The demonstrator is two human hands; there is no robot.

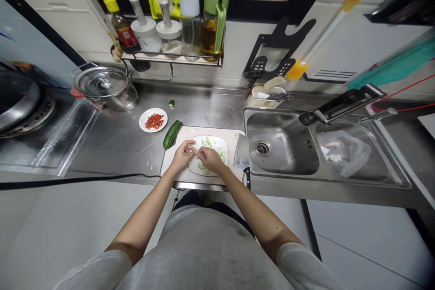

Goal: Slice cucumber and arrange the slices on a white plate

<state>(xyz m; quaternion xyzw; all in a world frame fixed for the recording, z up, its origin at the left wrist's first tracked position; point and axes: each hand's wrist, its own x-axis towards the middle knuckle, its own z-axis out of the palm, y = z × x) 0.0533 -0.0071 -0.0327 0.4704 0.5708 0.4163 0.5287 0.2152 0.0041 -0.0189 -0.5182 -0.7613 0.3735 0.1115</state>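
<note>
Over a white square plate [223,141], my left hand [184,155] and my right hand [210,158] meet with bent fingers, tips almost touching. A small pale piece, apparently a cucumber slice [196,150], is pinched between them, largely hidden by the fingers. Thin cucumber slices [208,141] lie in curved groups on the plate; my hands cover its left part. The plate rests on a pale cutting board [185,133]. A cut cucumber [172,134] leans over the board's upper left corner. On the right edge lies a cleaver [242,152], its black handle pointing toward me.
Behind the cucumber stand a small plate of chopped red pieces [154,120] and a cucumber end [171,103]. A lidded steel pot [108,88] is at left. To the right is a double sink [285,145]. Bottles and jars fill a wall rack [171,57].
</note>
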